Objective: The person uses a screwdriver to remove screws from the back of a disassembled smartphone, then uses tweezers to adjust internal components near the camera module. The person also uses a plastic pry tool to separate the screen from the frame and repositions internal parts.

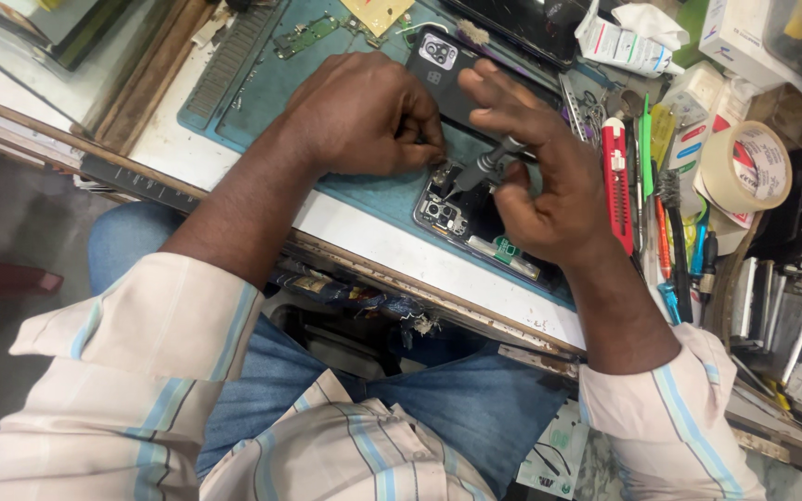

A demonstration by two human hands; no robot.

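An opened smartphone (461,223) lies on a teal work mat (262,93), its inner boards and camera modules showing. My right hand (540,176) holds a small grey screwdriver (480,169), tip down on the phone's upper part. My left hand (364,116) is curled beside it, fingertips pinched at the phone's top edge; what they pinch is too small to tell. A black back cover (443,70) with a camera block lies just behind the hands.
Right of the mat lie a red utility knife (616,181), several pens and tweezers (670,232) and a tape roll (749,167). Loose circuit boards (303,35) sit at the mat's far side. Boxes and phone parts (791,325) crowd the right edge.
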